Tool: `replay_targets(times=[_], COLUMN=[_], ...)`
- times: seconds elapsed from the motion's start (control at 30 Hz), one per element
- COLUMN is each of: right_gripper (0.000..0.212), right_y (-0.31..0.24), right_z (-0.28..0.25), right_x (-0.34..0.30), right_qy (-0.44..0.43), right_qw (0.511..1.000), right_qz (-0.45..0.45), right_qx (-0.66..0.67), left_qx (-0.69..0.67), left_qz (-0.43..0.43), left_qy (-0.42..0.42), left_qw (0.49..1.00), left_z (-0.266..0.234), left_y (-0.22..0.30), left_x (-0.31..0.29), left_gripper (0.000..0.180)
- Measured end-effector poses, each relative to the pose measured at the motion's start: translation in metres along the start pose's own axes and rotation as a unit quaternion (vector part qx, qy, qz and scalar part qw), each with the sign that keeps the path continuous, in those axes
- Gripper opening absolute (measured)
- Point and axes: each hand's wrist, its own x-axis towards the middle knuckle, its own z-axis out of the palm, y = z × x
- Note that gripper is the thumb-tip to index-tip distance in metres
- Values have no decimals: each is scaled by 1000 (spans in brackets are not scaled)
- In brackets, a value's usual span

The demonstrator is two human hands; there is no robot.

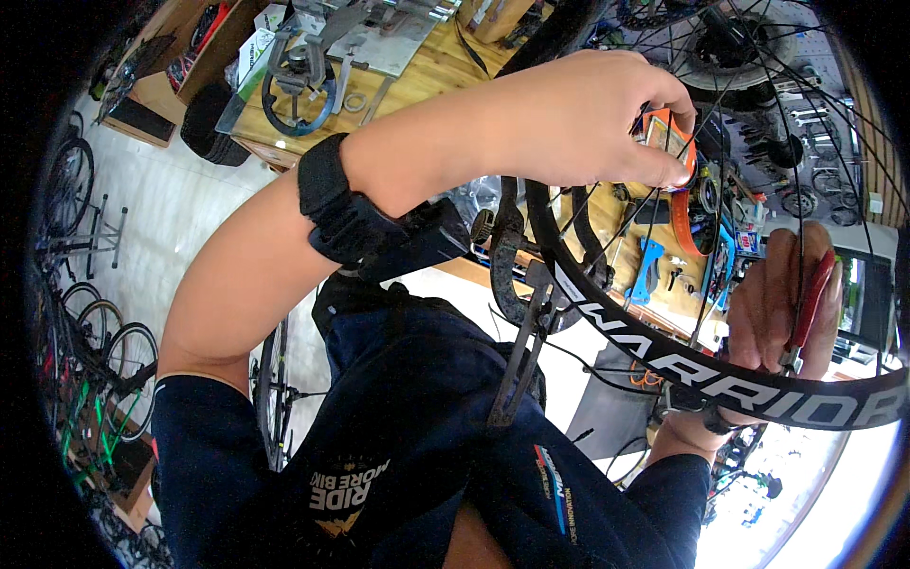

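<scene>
A black bicycle wheel with light lettering on its rim stands upright in front of me, held at a dark truing stand. My left hand reaches across to the wheel's spokes, thumb and fingers curled. An orange thing shows between those fingers; whether they grip it, a spoke or something else is hidden. At the rim's lower right, my right hand is closed around a red-handled spoke wrench. The wrench's metal end is down at the rim, by a spoke's foot.
Behind the wheel runs a wooden workbench with hand tools, a blue tool and an orange ring. Tools hang on the wall at far right. Parked bicycles line the left side. A black device is strapped to my left wrist.
</scene>
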Motion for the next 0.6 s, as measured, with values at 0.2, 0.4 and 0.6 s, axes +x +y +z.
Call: replay_targets(times=[0.2, 0.4, 0.6], right_gripper=[17, 23, 18], right_y=[-10, 43, 70], right_z=[-50, -71, -93], right_x=[43, 43, 38], right_qy=[42, 83, 124], right_qw=[994, 991, 985], right_qz=[-68, 72, 100], right_qx=[72, 71, 64], left_qx=[-116, -276, -272], left_qz=[-43, 19, 47], left_qy=[-75, 22, 36], left_qw=[989, 961, 961], left_z=[-3, -4, -35], left_y=[6, -3, 12], left_x=[9, 7, 8], left_gripper=[48, 37, 54])
